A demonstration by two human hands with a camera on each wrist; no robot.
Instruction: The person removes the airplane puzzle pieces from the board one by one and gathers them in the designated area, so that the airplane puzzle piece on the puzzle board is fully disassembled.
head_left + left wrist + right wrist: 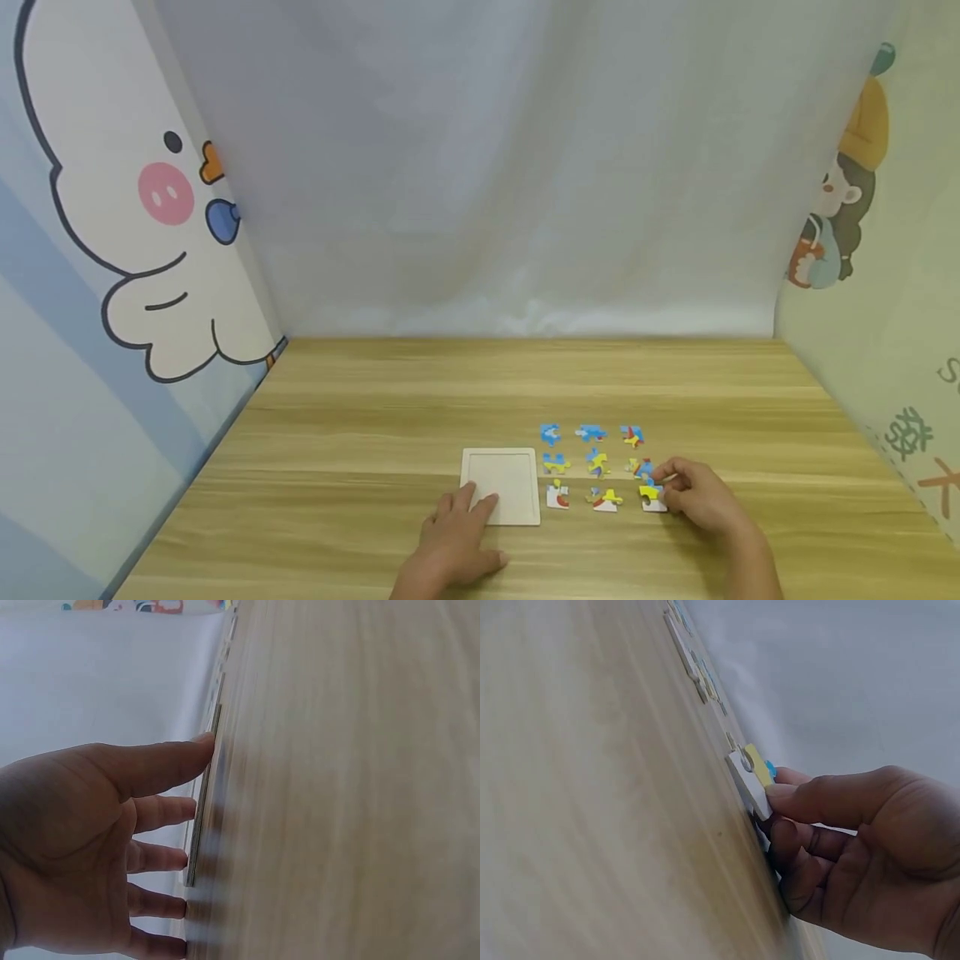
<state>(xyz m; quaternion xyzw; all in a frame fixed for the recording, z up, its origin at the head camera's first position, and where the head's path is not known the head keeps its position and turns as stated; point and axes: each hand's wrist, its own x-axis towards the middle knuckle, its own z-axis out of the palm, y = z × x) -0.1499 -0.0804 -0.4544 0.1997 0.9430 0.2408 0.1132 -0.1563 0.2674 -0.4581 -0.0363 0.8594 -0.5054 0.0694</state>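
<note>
My left hand (457,537) rests with spread, fairly straight fingers on the near left part of a shallow square wooden puzzle tray (501,452), whose inside shows bare wood. In the left wrist view, the thumb (176,761) touches the thin tray's edge (202,817). At the near right corner of the laid-out pieces, my right hand (697,493) pinches a yellow and white jigsaw piece (654,503). The right wrist view shows this jigsaw piece (748,780) slightly tilted between thumb and fingers; whether it still touches the table cannot be told.
Other jigsaw pieces lie apart in three rows right of the tray, among them a blue one (551,433), a red and blue one (632,435) and a yellow and white one (604,500). The wooden table (360,417) ends at a grey curtain (487,208), with printed walls either side.
</note>
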